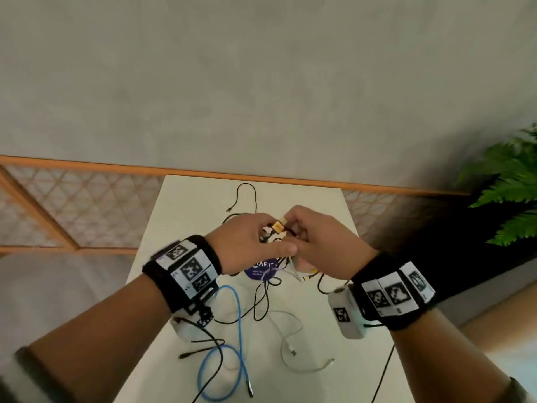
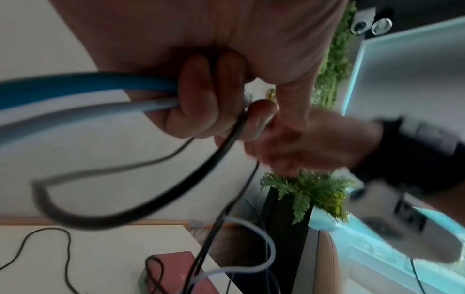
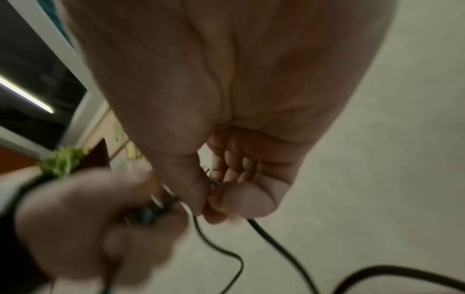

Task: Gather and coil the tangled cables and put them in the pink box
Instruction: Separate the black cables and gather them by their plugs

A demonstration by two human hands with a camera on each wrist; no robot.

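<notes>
Both hands meet above the middle of the white table (image 1: 186, 228). My left hand (image 1: 263, 239) grips a bundle of cables; in the left wrist view its fingers (image 2: 201, 99) curl round a blue cable (image 2: 88, 83), a white cable (image 2: 100, 108) and black ones. My right hand (image 1: 297, 229) pinches cable ends with yellow plugs (image 1: 278, 226), and its fingertips (image 3: 226, 197) close on a thin black cable (image 3: 271, 238). The blue cable (image 1: 236, 312), white cable (image 1: 290, 341) and black loops hang down onto the table. The pink box (image 2: 173, 264) lies under the hands with cables draped over it.
A loose black cable (image 1: 247, 196) lies at the table's far end. A purple round label (image 1: 260, 271) shows below the hands. A wooden lattice rail (image 1: 87, 199) runs behind the table. A fern (image 1: 511, 193) stands at the right. The table's side edges are close.
</notes>
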